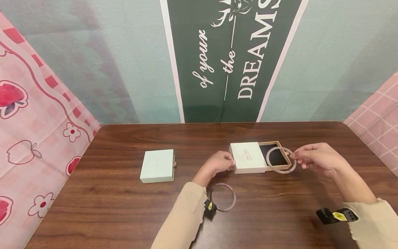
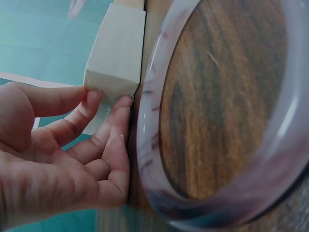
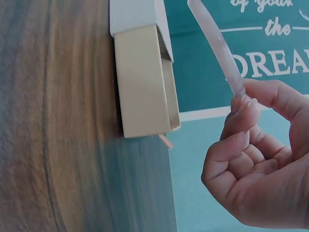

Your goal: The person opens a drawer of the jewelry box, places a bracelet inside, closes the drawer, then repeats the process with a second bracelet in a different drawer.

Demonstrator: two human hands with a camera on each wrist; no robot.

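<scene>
My right hand (image 1: 320,159): fingers pinching one translucent pinkish bangle (image 1: 281,171), held above a pulled-out, black-lined drawer (image 1: 269,143). My left hand (image 1: 218,162): fingers curled, holding the end of that drawer's white sleeve (image 1: 248,158). Near my left wrist: second bangle (image 1: 234,199), on the wood-grain bench (image 1: 102,207). Further left: closed pale-green gift box (image 1: 158,165).

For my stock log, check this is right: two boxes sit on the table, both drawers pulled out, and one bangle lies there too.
Not both: the head view shows the left box closed; only the right box has its drawer pulled out. Two boxes do sit on the table, and one bangle lies there too.
</scene>
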